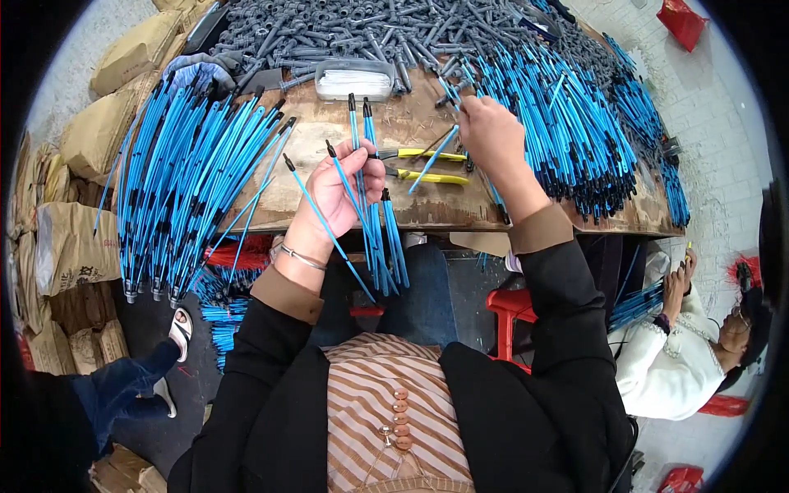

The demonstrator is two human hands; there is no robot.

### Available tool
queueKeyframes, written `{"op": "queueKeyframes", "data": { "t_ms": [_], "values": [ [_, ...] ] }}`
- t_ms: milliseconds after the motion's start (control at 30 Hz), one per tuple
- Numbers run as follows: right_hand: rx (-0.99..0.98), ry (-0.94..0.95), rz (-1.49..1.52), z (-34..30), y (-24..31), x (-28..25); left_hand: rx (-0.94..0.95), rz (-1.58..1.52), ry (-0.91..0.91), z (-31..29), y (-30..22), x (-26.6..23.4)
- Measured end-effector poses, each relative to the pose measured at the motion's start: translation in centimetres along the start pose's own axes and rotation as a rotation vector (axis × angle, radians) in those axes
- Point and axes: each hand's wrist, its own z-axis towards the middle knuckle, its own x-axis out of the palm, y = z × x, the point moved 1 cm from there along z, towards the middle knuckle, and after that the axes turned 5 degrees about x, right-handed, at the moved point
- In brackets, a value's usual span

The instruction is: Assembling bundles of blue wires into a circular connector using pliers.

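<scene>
My left hand (pixel 345 185) is raised over the near edge of the table, palm up, with its fingers curled round a thin blue rod with a black tip (pixel 343 179). A second such rod (pixel 316 207) slants across the palm and wrist. Several more black-tipped blue rods (pixel 392 234) stick out past the table edge just beside that hand. My right hand (pixel 491 135) is closed in a pinch at the upper end of another blue rod (pixel 433 162), whose lower end slants down to the left. Yellow-handled pliers (pixel 427 176) lie between the two hands.
Blue rods are heaped at the left (pixel 193 181) and right (pixel 551 123) of the wooden table (pixel 304 127). Behind lie grey plastic parts (pixel 329 33) and a clear box of white strips (pixel 355 82). A red stool (pixel 509 308) stands below; another person (pixel 678 353) handles rods at right.
</scene>
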Motion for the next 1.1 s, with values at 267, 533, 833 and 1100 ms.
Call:
{"op": "queueKeyframes", "data": {
  "t_ms": [267, 533, 833, 1100],
  "values": [
    [0.151, 0.377, -0.184, 2.2, 0.8, 1.6, -0.058, -0.121, 0.105, 0.5, 1.1, -1.5],
    [0.125, 0.073, 0.172, 2.0, -1.8, -4.3, -0.039, -0.116, 0.122, 0.3, 0.6, -1.4],
    [-0.067, 0.435, 1.024, -4.0, -1.1, -9.6, 0.014, -0.062, 0.168, 0.6, 1.4, 1.1],
    [-0.112, 0.04, 0.757, -8.8, 3.4, -6.8, 0.052, -0.173, 0.26, 0.7, 1.9, 1.1]
  ]
}}
